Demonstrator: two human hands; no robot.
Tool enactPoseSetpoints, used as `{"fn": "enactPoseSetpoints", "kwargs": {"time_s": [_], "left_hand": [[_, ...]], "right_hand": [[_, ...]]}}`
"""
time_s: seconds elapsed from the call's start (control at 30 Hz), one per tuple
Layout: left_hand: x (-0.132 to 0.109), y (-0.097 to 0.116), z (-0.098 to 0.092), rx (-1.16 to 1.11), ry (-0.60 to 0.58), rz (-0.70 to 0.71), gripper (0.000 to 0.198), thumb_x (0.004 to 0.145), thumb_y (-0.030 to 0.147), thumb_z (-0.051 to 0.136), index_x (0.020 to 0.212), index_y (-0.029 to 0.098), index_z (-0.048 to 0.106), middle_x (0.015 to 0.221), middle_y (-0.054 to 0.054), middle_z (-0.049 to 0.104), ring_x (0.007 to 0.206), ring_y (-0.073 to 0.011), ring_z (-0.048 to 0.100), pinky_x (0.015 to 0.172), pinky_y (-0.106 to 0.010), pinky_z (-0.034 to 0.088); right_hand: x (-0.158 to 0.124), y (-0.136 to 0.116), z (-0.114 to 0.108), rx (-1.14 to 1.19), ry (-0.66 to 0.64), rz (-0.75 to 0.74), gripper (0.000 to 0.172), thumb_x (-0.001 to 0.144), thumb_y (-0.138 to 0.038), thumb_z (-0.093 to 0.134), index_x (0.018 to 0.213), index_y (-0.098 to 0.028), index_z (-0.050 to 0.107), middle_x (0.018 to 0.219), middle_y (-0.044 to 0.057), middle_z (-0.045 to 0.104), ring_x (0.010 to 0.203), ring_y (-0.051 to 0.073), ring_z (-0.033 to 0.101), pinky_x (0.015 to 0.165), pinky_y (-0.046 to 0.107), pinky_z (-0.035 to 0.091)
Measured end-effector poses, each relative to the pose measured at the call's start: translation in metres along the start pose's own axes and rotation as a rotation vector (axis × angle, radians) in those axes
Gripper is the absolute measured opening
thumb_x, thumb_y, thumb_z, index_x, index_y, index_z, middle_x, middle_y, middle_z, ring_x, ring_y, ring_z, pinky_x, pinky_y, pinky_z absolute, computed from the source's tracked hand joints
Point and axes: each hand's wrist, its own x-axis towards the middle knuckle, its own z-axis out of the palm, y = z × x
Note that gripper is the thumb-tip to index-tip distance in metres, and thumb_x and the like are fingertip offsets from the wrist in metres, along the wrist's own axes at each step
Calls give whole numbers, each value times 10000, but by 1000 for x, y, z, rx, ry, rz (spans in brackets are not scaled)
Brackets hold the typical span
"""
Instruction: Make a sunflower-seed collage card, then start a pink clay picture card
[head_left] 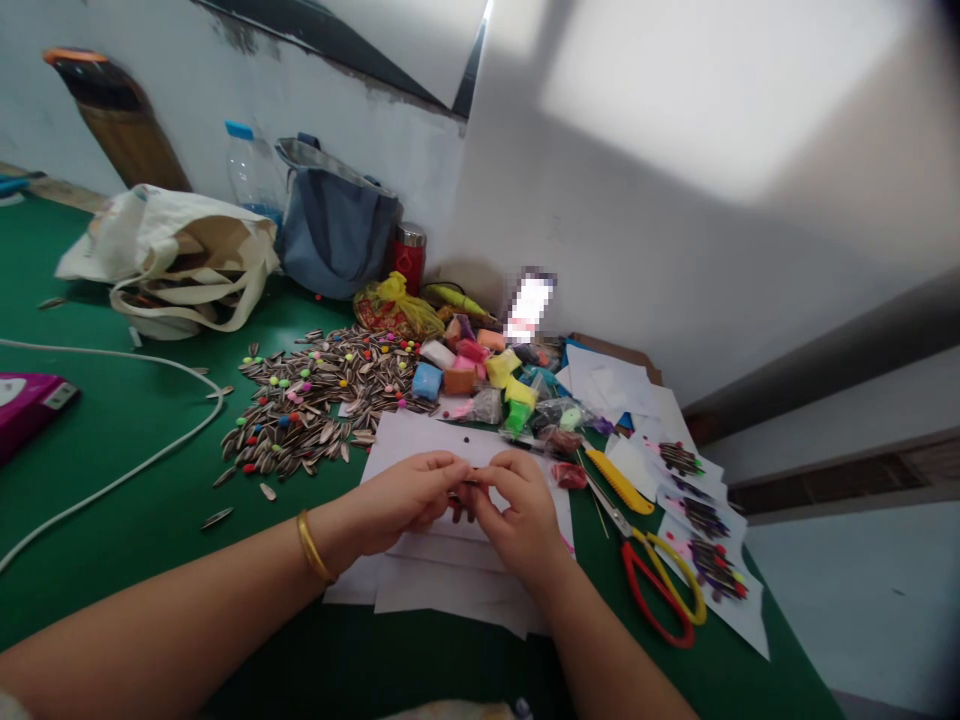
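My left hand [409, 498] and my right hand [517, 510] meet over a stack of white paper sheets [450, 580] on the green table [112, 450]. Both hands pinch a small dark thing [466, 487] between their fingertips; it is too small to name. A gold bangle [315, 548] circles my left wrist. A heap of sunflower seeds [315, 400] mixed with small coloured beads lies just beyond my left hand. Coloured clay blocks [465, 365] in little bags sit behind the paper.
Red-and-yellow scissors [660, 580] and a yellow utility knife [619, 480] lie right of my hands, beside paper cards with seed patterns [701, 520]. A white cable [112, 480], a magenta box [26, 400], tote bags [180, 260], a grey bag [337, 230], a bottle [251, 170] and a red flask [410, 255] stand further off.
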Motion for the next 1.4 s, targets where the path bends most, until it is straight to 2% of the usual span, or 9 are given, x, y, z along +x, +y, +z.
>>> {"fn": "enactPoseSetpoints", "kwargs": {"time_s": [0.1, 0.2, 0.3, 0.43, 0.53, 0.7, 0.9, 1.1, 1.4], "left_hand": [[3, 1, 1, 98, 56, 128, 307, 749, 429, 738, 759, 161, 590, 655, -6, 627, 549, -95, 513, 501, -197, 369], [4, 3, 2, 146, 43, 174, 267, 735, 390, 749, 732, 147, 639, 672, -27, 641, 656, -143, 581, 597, -240, 450], [2, 3, 1, 49, 4, 83, 262, 773, 388, 730, 778, 134, 666, 654, -4, 599, 487, -64, 432, 426, -172, 305], [0, 4, -3, -443, -57, -153, 346, 913, 452, 564, 883, 119, 652, 657, 15, 502, 414, -19, 282, 346, -120, 146], [0, 8, -4, -722, -72, -273, 387, 948, 456, 504, 965, 96, 644, 730, -37, 534, 517, -60, 471, 358, -102, 282], [-1, 13, -1, -773, 41, -272, 415, 974, 463, 445, 1038, 96, 630, 863, -110, 624, 751, -151, 659, 549, -183, 529], [6, 10, -15, -608, 167, -94, 137, 891, 255, 599, 880, 120, 624, 645, 45, 441, 404, -13, 348, 308, -110, 183], [12, 12, -24, -523, 250, -23, 99, 860, 221, 592, 861, 124, 611, 657, 51, 410, 414, -12, 319, 323, -114, 173], [16, 9, -27, -504, 272, -31, 102, 862, 226, 586, 851, 126, 605, 647, 52, 408, 413, -15, 312, 328, -120, 170]], "right_hand": [[0, 2, -1, 28, 14, 8, 129, 874, -202, 598, 883, -230, 724, 871, 43, 586, 850, 191, 566, 773, 347, 457], [0, 2, -1, 89, 9, -3, 152, 886, -200, 579, 950, -226, 715, 898, 51, 598, 868, 189, 580, 775, 335, 478], [0, 2, -1, 147, 9, -2, 175, 905, -195, 539, 981, -220, 695, 919, 56, 629, 875, 184, 602, 788, 326, 495], [-1, 2, -4, 105, 62, 80, 171, 923, -212, 505, 921, -225, 675, 886, 41, 685, 842, 181, 633, 789, 319, 499], [-2, 3, -5, 61, 70, 102, 176, 937, -241, 515, 982, -227, 685, 931, 51, 714, 869, 189, 654, 805, 325, 509], [0, 11, -8, 23, 77, 19, 242, 948, -222, 498, 1106, -238, 680, 1038, 65, 720, 958, 203, 659, 878, 356, 508], [5, 34, -22, -122, -96, 233, 151, 886, -226, 567, 913, -220, 715, 905, 38, 727, 806, 188, 647, 734, 302, 484], [8, 37, -29, -227, -358, 237, 180, 843, -134, 558, 850, -223, 714, 872, 23, 711, 864, 193, 624, 771, 291, 433], [5, 30, -20, -315, -414, 226, 203, 823, -90, 573, 897, -207, 721, 882, 32, 706, 876, 185, 620, 772, 268, 411]]}}
